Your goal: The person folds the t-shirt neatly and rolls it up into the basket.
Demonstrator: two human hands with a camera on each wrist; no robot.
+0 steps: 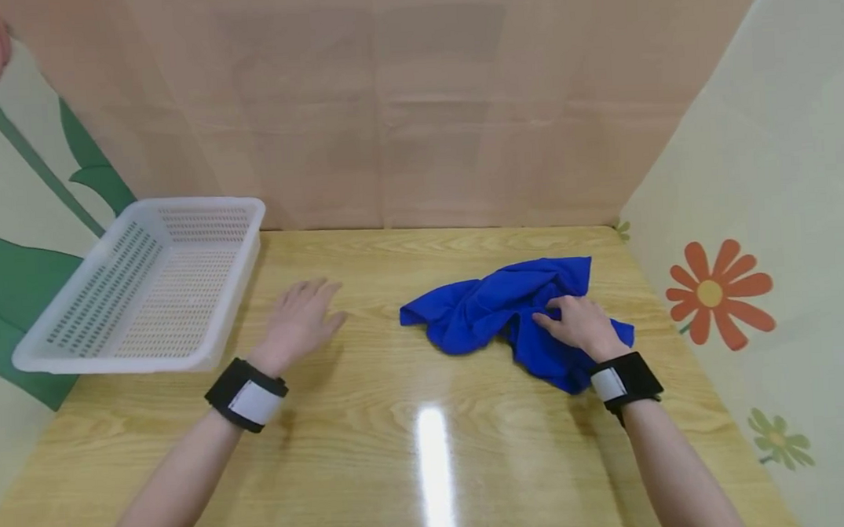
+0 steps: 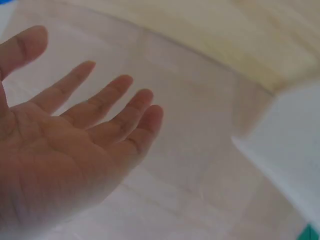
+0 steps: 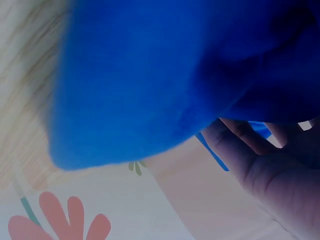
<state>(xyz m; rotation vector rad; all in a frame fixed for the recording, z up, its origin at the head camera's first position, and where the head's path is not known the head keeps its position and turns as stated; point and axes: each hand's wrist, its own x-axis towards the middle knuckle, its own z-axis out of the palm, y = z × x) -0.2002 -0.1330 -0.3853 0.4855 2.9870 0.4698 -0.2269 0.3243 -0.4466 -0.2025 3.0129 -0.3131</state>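
Right hand (image 1: 582, 325) touches the crumpled cloth (image 1: 470, 316) on the counter (image 1: 345, 455), can't tell if its fingers grip; left hand (image 1: 299, 320), fingers wide, near the basket (image 1: 231, 295). Catching 1 fold risks slipping!

On the yellow wood-grain table (image 1: 352, 455), a white rectangular plastic basket (image 1: 183, 297) stands at frame left, a crumpled blue cloth (image 1: 477, 316) right of centre, the left hand (image 1: 300, 320) between.

White glare (image 1: 435, 475) streaks the table (image 1: 332, 472); both wrist views look dimmer and partly blurred.
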